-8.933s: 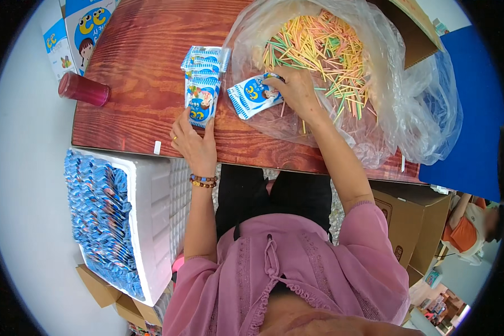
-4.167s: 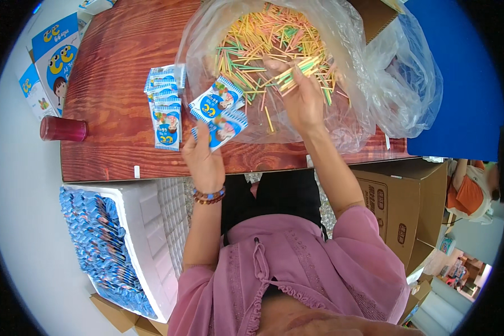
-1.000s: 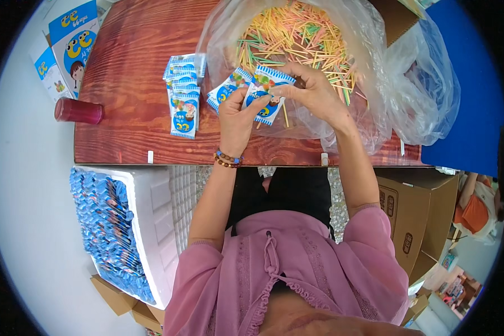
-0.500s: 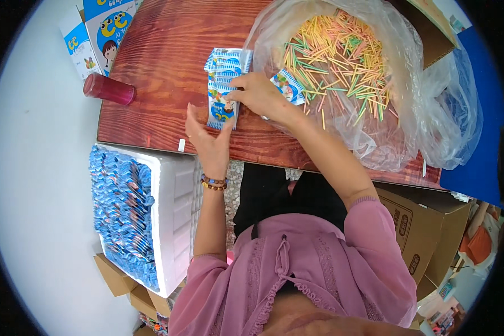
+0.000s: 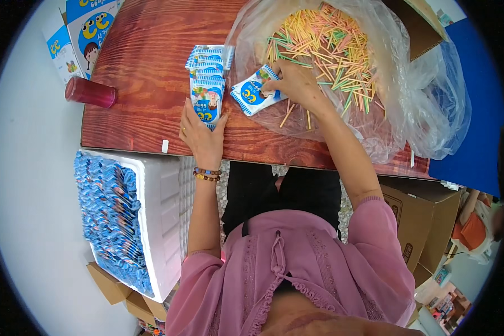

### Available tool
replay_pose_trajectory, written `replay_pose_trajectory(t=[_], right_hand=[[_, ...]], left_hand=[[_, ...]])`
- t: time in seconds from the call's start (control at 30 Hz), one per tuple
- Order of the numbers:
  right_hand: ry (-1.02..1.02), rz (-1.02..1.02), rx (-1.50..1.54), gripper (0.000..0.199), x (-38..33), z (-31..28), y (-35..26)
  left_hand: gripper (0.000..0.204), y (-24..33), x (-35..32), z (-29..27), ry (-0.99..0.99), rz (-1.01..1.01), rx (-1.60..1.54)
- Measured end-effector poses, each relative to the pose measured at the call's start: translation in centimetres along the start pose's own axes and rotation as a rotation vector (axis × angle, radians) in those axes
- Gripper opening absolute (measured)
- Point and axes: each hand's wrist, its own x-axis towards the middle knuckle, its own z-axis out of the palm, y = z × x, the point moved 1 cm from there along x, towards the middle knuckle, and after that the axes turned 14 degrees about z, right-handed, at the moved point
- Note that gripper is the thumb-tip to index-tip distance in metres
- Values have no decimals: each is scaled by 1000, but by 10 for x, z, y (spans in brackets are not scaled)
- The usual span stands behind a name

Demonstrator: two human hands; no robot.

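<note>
Right hand (image 5: pixel 298 84) hides the 3 o'clock end of the sachet (image 5: pixel 253 94). Stack (image 5: pixel 208 92) at 11 o'clock overlaps; I can't count layers. Plastic bag (image 5: pixel 400 120), 1 o'clock, and printed carton (image 5: pixel 98 31), 10 o'clock, cut by top edge. Person (image 5: pixel 473 231), 4 o'clock: blurred.

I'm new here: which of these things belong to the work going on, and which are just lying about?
Seem part of it:
row of overlapping packets, touched by the left hand
another packet, at the right hand
pastel sticks on the opened plastic bag
probably the white foam box of blue packets

Seem just about:
red cup
brown cardboard box
</note>
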Motion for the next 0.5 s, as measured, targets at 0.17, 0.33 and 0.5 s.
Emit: replay_pose_trajectory(t=[0.17, 0.33, 0.5], right_hand=[[35, -16, 30, 28, -1, -3, 3], [288, -234, -45, 21, 2, 3, 19], [264, -214, -34, 22, -4, 1, 12]], left_hand=[[90, 0, -2, 2, 10, -5, -13], [88, 4, 0, -1, 11, -14, 15], [88, 1, -3, 1, 17, -9, 17]])
